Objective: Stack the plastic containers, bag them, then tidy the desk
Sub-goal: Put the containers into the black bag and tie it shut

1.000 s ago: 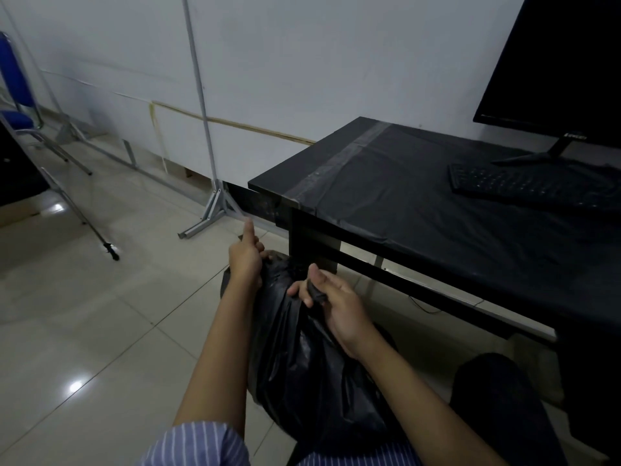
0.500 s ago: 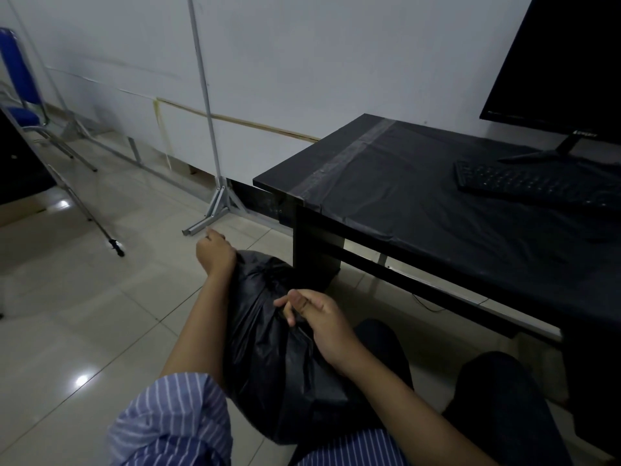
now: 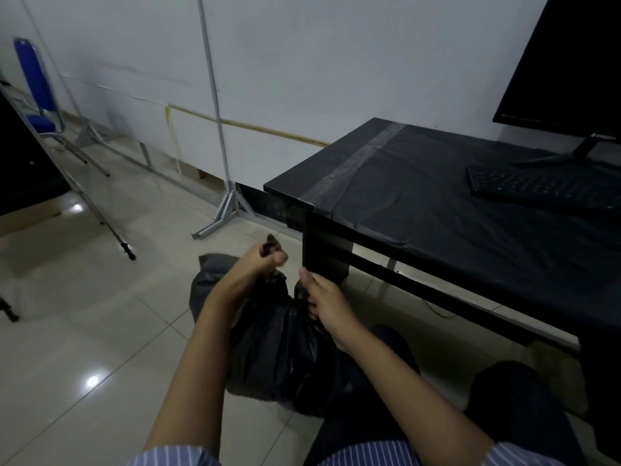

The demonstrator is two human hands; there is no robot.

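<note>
Hands (image 3: pixel 268 264) (image 3: pixel 324 302) on blk bag (image 3: pixel 275 351) neck.

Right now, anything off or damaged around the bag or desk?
Nothing spilled or broken. Both hands, left hand and right hand, grip the gathered neck of the black bag. One oddity: the desk is wrapped in black plastic sheeting, wrinkled, with a tape strip running across its end.
</note>
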